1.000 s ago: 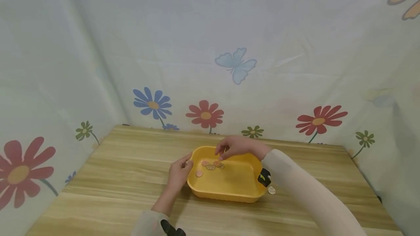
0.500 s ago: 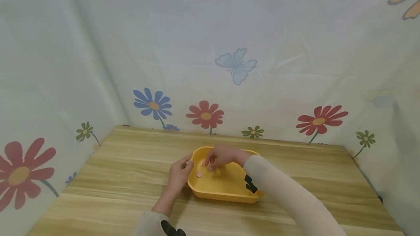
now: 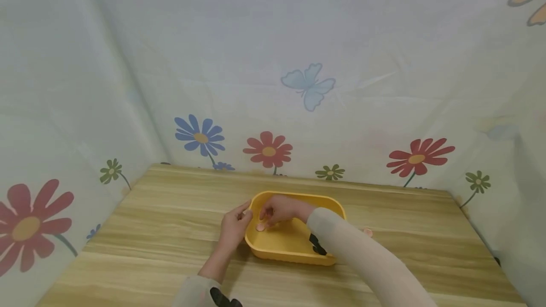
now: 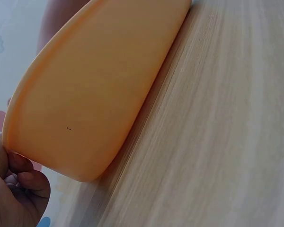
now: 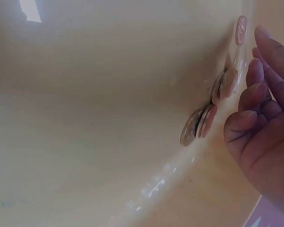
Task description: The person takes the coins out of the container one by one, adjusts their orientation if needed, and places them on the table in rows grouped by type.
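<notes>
"What is the left hand (image 3: pixel 233 225) doing?"

"It's holding the yellow tray (image 3: pixel 294 256) by its left end. The fingers are bent and squeeze the edge."

"And the right hand (image 3: pixel 281 208)?"

"It's down inside the tray, over the left part. Its fingers are bent and loose, with the tips pointing down. From the wrist I can't see them pinching anything."

"So where is the pinkish coin (image 3: pixel 259 227)?"

"On the bottom of the tray, near the left end, right by the fingertips. From the head it looks like they meet. From the wrist there's a tiny gap, with the coin just beside the tip of the longest finger."

"Are there more coins?"

"Yes! The wrist view shows two little bunches of coins (image 5: pixel 227 84) in the tray. They sit next to the curled fingers, a small bit away and not touching."

"Any outside?"

"One loose coin (image 3: pixel 368 232) is on the wooden table (image 3: pixel 170 212), past the tray's right end. It's well apart from the fingers, and the right sleeve (image 3: pixel 371 255) covers part of it."
</notes>
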